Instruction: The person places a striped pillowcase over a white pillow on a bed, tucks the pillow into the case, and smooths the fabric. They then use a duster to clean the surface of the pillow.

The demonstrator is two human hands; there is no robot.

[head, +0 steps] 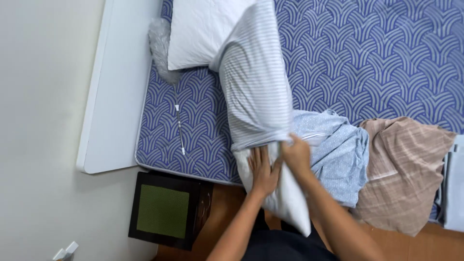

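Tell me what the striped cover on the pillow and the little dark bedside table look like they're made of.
The striped cover looks like thin woven cloth, likely cotton, matte: it creases and bunches softly where the left hand and right hand meet it. The bedside table seems dark wood or veneer, slightly glossy, with a green, textured inset top.

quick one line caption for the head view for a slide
Both hands, left hand and right hand, work a striped pillowcase over a white pillow on a blue patterned mattress.

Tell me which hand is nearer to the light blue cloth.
Right. The right hand grips the pillowcase edge right beside the light blue cloth; the left hand lies flat on the pillow, farther away.
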